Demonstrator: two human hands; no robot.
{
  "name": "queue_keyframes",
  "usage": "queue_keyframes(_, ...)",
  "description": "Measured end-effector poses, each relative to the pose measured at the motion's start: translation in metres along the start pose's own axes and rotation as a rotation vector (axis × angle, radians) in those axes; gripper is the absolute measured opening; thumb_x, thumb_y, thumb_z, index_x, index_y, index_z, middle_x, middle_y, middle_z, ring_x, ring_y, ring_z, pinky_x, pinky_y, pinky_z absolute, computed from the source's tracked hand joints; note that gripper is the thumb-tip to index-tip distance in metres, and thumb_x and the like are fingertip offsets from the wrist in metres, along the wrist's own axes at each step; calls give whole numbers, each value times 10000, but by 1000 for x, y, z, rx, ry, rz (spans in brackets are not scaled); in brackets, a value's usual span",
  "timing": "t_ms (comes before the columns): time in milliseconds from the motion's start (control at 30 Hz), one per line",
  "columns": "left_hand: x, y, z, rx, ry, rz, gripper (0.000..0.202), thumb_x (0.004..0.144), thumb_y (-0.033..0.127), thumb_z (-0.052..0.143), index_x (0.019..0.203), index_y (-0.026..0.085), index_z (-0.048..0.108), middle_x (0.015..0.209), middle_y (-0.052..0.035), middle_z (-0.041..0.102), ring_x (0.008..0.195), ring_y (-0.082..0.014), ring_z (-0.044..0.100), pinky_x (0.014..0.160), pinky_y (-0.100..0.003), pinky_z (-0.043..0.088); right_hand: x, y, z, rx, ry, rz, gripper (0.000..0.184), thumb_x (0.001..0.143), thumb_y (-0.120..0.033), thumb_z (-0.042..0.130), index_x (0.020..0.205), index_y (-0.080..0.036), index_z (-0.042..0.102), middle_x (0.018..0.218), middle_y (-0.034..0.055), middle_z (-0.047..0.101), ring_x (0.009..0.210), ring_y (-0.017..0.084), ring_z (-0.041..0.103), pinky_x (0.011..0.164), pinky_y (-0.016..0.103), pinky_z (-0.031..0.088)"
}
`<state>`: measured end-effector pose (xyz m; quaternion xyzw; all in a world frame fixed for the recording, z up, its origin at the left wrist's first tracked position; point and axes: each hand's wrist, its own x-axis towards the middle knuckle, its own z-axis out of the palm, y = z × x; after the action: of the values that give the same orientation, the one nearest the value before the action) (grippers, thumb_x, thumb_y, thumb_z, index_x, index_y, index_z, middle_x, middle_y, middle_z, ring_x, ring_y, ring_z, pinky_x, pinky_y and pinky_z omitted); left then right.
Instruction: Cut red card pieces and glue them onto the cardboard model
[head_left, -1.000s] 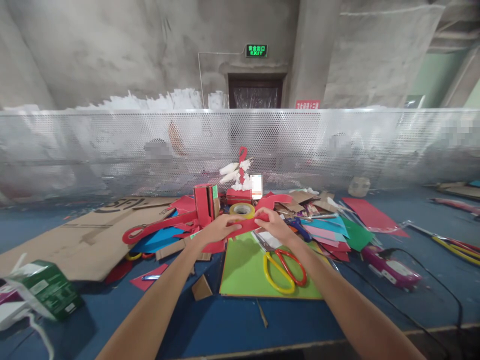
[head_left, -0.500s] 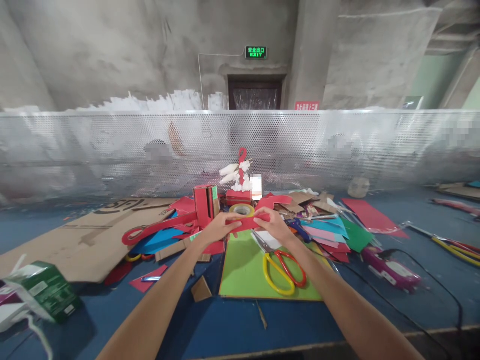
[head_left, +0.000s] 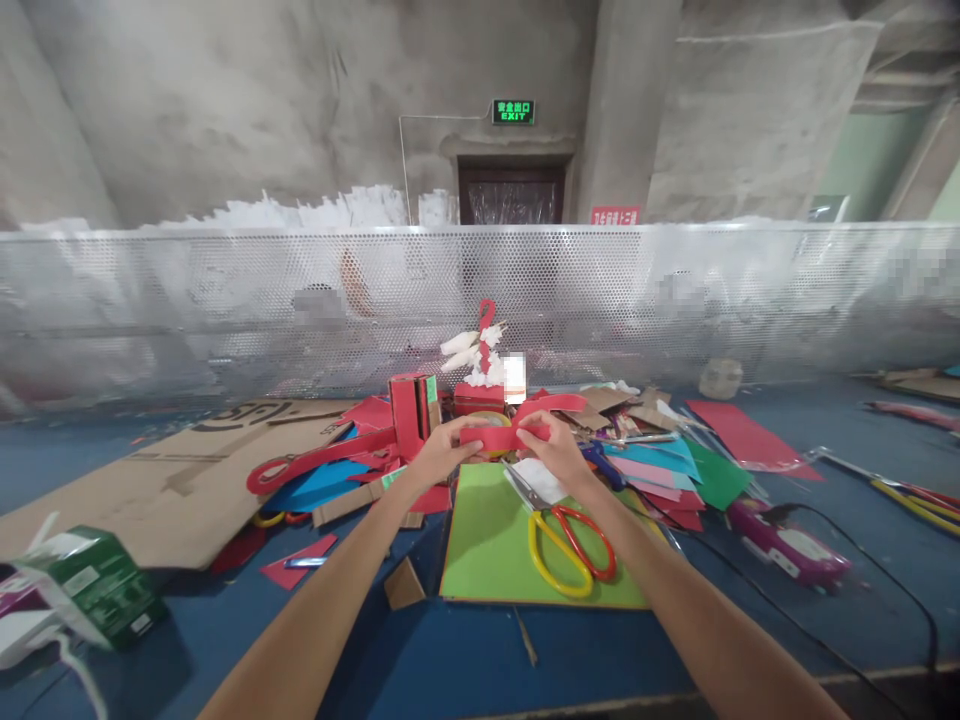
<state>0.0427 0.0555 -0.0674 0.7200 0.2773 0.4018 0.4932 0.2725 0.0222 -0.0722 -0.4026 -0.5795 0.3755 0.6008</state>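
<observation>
Stretched between my two hands is a red paper strip (head_left: 495, 438), held level above the green sheet (head_left: 487, 540). My left hand (head_left: 444, 447) pinches its left end, and my right hand (head_left: 553, 447) pinches the right end. Behind the strip, a roll of yellow tape (head_left: 487, 420) is partly hidden. Scissors (head_left: 562, 545) with one yellow and one red handle lie on the green sheet below my right hand. To the left of my left hand stands a red-covered cardboard piece (head_left: 409, 415), with a long red curled strip (head_left: 322, 460) reaching out from it.
A large flat cardboard sheet (head_left: 172, 470) and a green box (head_left: 97, 585) lie on the left. On the right are coloured papers (head_left: 652, 465), a purple device (head_left: 787, 540) with a black cable, and pliers-like yellow handles (head_left: 915, 505). A perforated metal screen (head_left: 225, 310) closes the back.
Both hands have turned the red strip so more of its flat face shows. My fingers have shifted slightly along its ends. The view has tipped up a little.
</observation>
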Motion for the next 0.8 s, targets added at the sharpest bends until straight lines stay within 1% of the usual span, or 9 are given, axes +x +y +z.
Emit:
queue_keyframes(67,1,-2,2,-14,-9,25,540,808,453,796,1251,189,637,1352,-126,660,891,-217,765,838,-363,623,-1,-1,1,2,-5,-7,266,738,-384,760,865,-185,639,964,43,660,655,158,684,612,321,639)
queue_keyframes(133,2,-4,5,-21,11,34,489,810,446,793,1198,182,656,1337,-117,665,892,-218,763,836,-368,625,-1,-2,1,-7,-5,-6,267,741,-387,759,865,-183,638,952,41,660,635,156,684,605,323,639)
queue_keyframes(200,3,-4,6,-9,48,25,457,802,445,794,1142,167,671,1242,-107,709,859,-216,763,815,-366,629,-1,-1,0,-29,0,-5,262,754,-390,748,870,-184,634,932,34,658,596,152,682,586,320,634)
queue_keyframes(300,3,-2,6,42,85,7,461,812,432,771,1177,166,679,1136,-95,742,760,-194,757,755,-340,627,0,1,-2,-49,-2,-14,247,773,-388,731,877,-187,631,960,38,653,602,153,690,596,325,639)
queue_keyframes(500,1,2,3,217,118,20,420,867,384,664,1212,147,705,878,-66,754,671,-183,719,640,-288,575,-1,0,-1,-57,-44,-3,223,779,-375,713,881,-193,635,1045,73,654,757,195,708,627,351,657)
queue_keyframes(567,0,3,0,287,142,20,395,871,355,640,1193,137,714,786,-48,732,638,-174,688,606,-270,539,-3,-1,-1,-75,-110,40,236,779,-384,721,892,-200,627,1018,70,675,779,213,711,595,351,650)
queue_keyframes(667,-1,4,-6,379,171,13,341,874,288,589,1139,128,731,679,-16,675,581,-155,629,574,-251,485,-4,0,-1,-88,-278,115,248,816,-397,700,950,-207,614,884,42,710,695,210,711,570,348,625)
queue_keyframes(733,-2,4,-11,429,176,14,314,880,256,547,1088,126,743,650,-5,642,547,-143,590,557,-245,455,-5,1,-1,-128,-373,104,251,845,-384,687,1003,-197,632,825,32,721,667,199,709,618,343,611)
queue_keyframes(800,-3,4,-14,478,157,37,300,890,250,524,1049,129,748,655,-4,630,539,-135,563,553,-242,436,-6,1,-1,-202,-440,79,276,855,-362,699,1058,-178,662,813,39,732,729,201,717,696,332,596)
